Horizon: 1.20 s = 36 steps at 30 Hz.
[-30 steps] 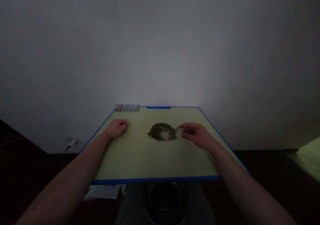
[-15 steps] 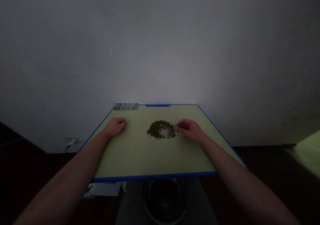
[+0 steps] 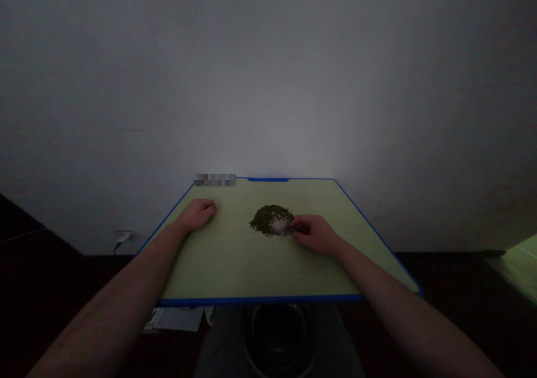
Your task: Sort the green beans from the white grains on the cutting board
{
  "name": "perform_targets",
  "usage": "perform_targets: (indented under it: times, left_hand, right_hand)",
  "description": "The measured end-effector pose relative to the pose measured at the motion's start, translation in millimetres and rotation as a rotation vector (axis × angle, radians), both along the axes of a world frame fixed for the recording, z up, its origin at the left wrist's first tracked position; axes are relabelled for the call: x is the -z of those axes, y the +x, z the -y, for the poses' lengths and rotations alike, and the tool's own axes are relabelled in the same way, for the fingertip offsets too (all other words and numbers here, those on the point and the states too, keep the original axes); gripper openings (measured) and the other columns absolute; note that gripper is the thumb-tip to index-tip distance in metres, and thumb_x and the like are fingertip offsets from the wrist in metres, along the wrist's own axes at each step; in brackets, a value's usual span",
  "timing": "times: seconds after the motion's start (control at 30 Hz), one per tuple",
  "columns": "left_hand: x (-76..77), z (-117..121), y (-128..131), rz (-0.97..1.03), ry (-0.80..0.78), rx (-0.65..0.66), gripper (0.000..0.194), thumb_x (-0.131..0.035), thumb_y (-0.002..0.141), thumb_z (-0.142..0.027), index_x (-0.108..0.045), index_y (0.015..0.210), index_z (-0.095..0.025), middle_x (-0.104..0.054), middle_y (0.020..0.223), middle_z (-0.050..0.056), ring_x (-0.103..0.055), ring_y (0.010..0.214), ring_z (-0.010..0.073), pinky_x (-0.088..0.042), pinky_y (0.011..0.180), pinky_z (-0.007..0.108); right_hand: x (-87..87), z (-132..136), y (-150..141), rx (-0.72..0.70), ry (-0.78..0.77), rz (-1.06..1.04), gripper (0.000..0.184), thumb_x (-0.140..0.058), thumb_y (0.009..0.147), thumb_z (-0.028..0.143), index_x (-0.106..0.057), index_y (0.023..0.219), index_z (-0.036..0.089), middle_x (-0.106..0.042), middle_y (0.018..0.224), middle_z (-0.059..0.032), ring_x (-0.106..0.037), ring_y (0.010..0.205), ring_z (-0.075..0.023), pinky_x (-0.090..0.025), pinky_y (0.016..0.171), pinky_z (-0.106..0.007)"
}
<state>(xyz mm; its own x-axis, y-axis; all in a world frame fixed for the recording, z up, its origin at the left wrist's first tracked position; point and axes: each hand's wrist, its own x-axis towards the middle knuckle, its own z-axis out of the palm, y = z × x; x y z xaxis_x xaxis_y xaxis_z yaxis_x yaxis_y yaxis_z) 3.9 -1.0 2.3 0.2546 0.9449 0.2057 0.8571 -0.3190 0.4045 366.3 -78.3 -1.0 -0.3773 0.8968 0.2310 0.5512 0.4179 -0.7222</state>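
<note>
A small heap of dark green beans mixed with pale grains [image 3: 271, 220] lies on a light green board with a blue rim [image 3: 251, 301]. My right hand [image 3: 314, 234] rests at the heap's right edge, fingertips pinched together in the grains; what they hold is too small to see. My left hand [image 3: 198, 212] lies on the board to the left of the heap, fingers curled under, holding nothing.
A round metal bowl [image 3: 278, 339] sits below the board's near edge. White papers [image 3: 176, 319] lie on the dark floor at lower left. A pale wall rises behind the board. Another green surface [image 3: 520, 260] shows at the far right.
My right hand has moved left and nearer, from beside the heap onto its right edge, and its fingers have closed into a pinch. My left hand has stayed put.
</note>
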Motion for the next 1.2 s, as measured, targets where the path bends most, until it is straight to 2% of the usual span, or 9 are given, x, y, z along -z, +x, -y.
perform_targets:
  times: [0.13, 0.33, 0.63, 0.83, 1.07, 1.2]
  left_hand:
    - [0.8, -0.5, -0.7, -0.003, 0.007, 0.001, 0.028, -0.035, 0.072, -0.034, -0.045, 0.052, -0.017, -0.039, 0.048, -0.003, -0.041, 0.052, 0.0123, -0.027, 0.05, 0.024]
    - [0.5, 1.6, 0.8, 0.004, -0.014, -0.006, 0.027, -0.035, 0.073, -0.033, -0.043, 0.053, -0.017, -0.038, 0.048, -0.003, -0.041, 0.052, 0.0119, -0.028, 0.05, 0.024]
    - [0.2, -0.3, 1.2, -0.012, -0.007, -0.01, 0.026, -0.035, 0.073, -0.032, -0.042, 0.052, -0.017, -0.038, 0.048, -0.003, -0.04, 0.052, 0.012, -0.027, 0.05, 0.024]
    - [0.5, 0.1, 0.9, 0.002, 0.002, -0.001, 0.026, -0.036, 0.072, -0.032, -0.043, 0.052, -0.017, -0.038, 0.048, -0.003, -0.039, 0.052, 0.0118, -0.026, 0.05, 0.024]
    - [3.6, -2.0, -2.3, 0.027, 0.011, 0.013, 0.026, -0.036, 0.071, -0.032, -0.044, 0.052, -0.017, -0.037, 0.048, -0.003, -0.04, 0.051, 0.0118, -0.025, 0.049, 0.024]
    - [4.1, -1.6, -4.3, 0.045, -0.013, 0.01, 0.027, -0.036, 0.072, -0.033, -0.043, 0.052, -0.017, -0.037, 0.047, -0.004, -0.038, 0.05, 0.0112, -0.025, 0.049, 0.024]
  right_hand:
    - [-2.7, -0.7, 1.6, 0.009, 0.023, 0.006, 0.02, -0.053, 0.066, 0.016, -0.064, 0.083, 0.016, -0.061, 0.064, -0.0001, -0.054, 0.057, -0.0106, -0.041, 0.053, -0.02]
    - [-6.2, -2.2, 5.6, 0.101, 0.09, 0.036, 0.018, -0.053, 0.063, 0.013, -0.063, 0.077, 0.015, -0.059, 0.06, 0.0011, -0.051, 0.053, -0.0089, -0.038, 0.051, -0.019]
    - [-4.0, 2.1, 0.1, 0.011, 0.07, 0.045, 0.018, -0.052, 0.066, 0.016, -0.063, 0.08, 0.016, -0.06, 0.063, 0.0006, -0.053, 0.056, -0.0099, -0.039, 0.053, -0.02]
    - [-6.2, 1.6, -1.5, 0.064, 0.09, 0.082, 0.019, -0.053, 0.067, 0.017, -0.065, 0.082, 0.016, -0.062, 0.064, -0.0004, -0.054, 0.056, -0.0106, -0.041, 0.054, -0.021]
    - [-1.4, -1.0, -1.4, 0.061, 0.062, 0.009, 0.019, -0.055, 0.069, 0.021, -0.064, 0.086, 0.017, -0.065, 0.069, -0.0016, -0.058, 0.06, -0.0121, -0.044, 0.056, -0.022]
    - [-4.6, -6.2, -3.2, 0.087, 0.032, -0.052, 0.024, -0.057, 0.07, 0.025, -0.064, 0.092, 0.016, -0.068, 0.075, -0.0031, -0.06, 0.063, -0.0129, -0.045, 0.059, -0.023]
